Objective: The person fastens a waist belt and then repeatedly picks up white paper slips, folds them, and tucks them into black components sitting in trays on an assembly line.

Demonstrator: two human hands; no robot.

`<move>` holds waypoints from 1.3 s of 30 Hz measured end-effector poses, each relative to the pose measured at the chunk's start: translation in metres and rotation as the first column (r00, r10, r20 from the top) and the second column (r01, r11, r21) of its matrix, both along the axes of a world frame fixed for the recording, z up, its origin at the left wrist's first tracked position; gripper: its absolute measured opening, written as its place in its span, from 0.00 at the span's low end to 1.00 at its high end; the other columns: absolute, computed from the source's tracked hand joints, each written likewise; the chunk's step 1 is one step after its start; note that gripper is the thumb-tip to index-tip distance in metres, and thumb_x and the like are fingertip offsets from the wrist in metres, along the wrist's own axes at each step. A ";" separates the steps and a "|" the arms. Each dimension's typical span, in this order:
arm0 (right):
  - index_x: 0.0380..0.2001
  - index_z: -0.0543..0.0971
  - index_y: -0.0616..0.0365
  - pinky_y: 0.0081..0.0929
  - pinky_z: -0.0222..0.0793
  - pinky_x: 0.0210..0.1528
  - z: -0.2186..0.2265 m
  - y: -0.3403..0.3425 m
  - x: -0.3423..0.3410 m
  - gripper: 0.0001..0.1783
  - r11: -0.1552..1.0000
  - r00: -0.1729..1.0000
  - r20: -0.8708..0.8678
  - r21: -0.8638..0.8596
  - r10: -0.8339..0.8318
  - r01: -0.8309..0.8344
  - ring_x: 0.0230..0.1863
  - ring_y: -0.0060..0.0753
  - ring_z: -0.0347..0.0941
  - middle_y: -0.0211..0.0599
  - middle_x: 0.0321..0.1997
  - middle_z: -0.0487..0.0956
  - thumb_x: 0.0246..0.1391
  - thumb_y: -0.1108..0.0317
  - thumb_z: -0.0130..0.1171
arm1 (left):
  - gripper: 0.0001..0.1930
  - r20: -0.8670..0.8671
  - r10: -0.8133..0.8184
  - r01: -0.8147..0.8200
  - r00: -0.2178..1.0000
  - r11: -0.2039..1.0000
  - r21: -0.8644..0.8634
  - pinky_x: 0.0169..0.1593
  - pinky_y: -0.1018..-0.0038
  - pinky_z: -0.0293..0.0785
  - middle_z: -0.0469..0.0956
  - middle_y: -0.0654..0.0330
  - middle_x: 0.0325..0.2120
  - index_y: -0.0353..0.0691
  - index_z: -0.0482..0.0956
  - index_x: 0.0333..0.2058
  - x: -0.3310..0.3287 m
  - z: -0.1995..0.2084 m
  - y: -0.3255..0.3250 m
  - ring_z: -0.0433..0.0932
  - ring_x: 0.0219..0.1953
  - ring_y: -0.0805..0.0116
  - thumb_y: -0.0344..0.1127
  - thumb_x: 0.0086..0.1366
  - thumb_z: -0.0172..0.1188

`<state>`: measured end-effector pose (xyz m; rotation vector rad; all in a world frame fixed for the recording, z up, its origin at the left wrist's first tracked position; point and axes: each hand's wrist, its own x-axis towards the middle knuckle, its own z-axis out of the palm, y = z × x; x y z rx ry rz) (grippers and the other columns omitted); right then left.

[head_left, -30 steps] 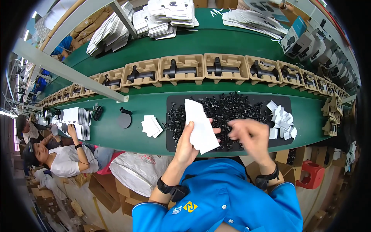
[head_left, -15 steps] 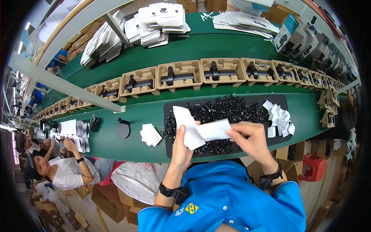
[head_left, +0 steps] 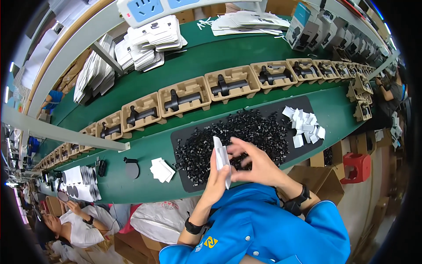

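Paper flap [head_left: 222, 159] now inward, between hands [head_left: 215, 182], over dark mat's [head_left: 301, 102] near edge

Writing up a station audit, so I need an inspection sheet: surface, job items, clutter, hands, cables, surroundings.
Surface: green bench, dark mat on it.
Job items: folded white paper, held; small black parts across the mat.
Clutter: loose white papers at the mat's right end.
Hands: left hand grips the paper; right hand alongside, fingers spread, contact unclear.
Cables: power strip at top edge; cable runs unclear.
Surroundings: co-worker at left, red stool at right.
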<state>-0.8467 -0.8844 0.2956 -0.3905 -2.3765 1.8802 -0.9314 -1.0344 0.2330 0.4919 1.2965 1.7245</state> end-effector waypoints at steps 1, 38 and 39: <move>0.61 0.53 0.62 0.43 0.58 0.58 0.000 0.001 0.004 0.58 0.903 0.999 -0.032 0.429 0.039 -0.022 0.61 0.48 0.56 0.52 0.62 0.58 0.29 0.54 0.74 | 0.31 0.149 0.000 -0.004 0.989 1.000 0.028 0.40 0.73 0.71 0.61 0.54 0.53 0.43 0.37 0.64 0.001 0.002 -0.002 0.71 0.40 0.69 0.36 0.68 0.41; 0.59 0.56 0.64 0.40 0.56 0.60 -0.022 0.014 0.079 0.50 0.861 0.990 -0.141 0.503 -0.011 0.081 0.60 0.51 0.56 0.51 0.62 0.56 0.33 0.61 0.70 | 0.17 0.368 -0.229 0.321 0.901 0.923 -0.211 0.46 0.71 0.74 0.75 0.58 0.40 0.35 0.71 0.46 0.035 0.013 0.048 0.75 0.44 0.67 0.22 0.56 0.57; 0.57 0.60 0.66 0.38 0.56 0.60 -0.024 0.018 0.081 0.44 0.878 0.989 -0.145 0.469 -0.026 0.092 0.60 0.50 0.56 0.50 0.60 0.58 0.36 0.61 0.67 | 0.17 0.373 -0.224 0.319 0.901 0.922 -0.218 0.46 0.71 0.74 0.75 0.58 0.40 0.35 0.71 0.46 0.039 0.015 0.052 0.75 0.44 0.67 0.22 0.56 0.57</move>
